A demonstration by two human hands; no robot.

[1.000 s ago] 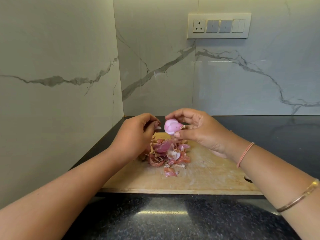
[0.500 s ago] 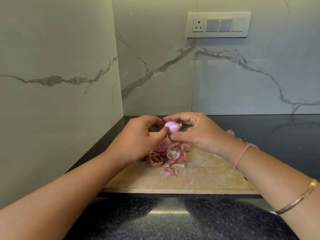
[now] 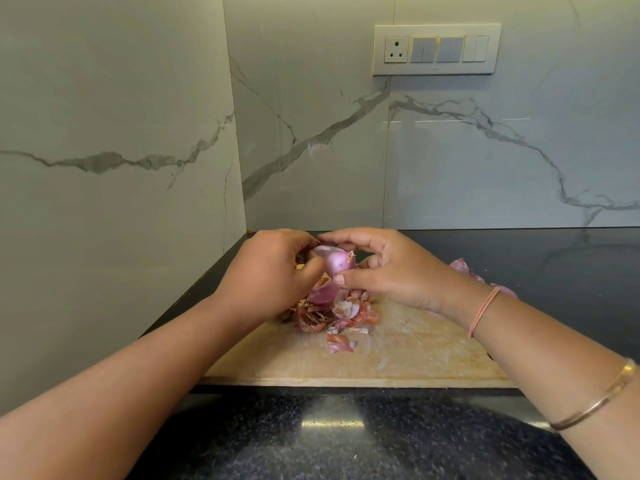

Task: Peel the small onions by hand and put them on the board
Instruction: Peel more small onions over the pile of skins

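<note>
Onion (image 3: 336, 264) sits pinched between both hands, left hand (image 3: 268, 271) and right hand (image 3: 388, 268) each gripping it, just above the peel pile (image 3: 332, 311) on the board (image 3: 398, 355).

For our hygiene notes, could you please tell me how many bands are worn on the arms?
2, both on the right arm: a pink band at the wrist and a gold bangle further up the forearm. The left arm shows none in view.

The board (image 3: 398, 355) is pale wood, scratched and dull. The counter (image 3: 346, 441) is dark, speckled, shiny stone. The walls (image 3: 104, 98) look like smooth marble. The peels (image 3: 332, 315) are thin and papery.
</note>
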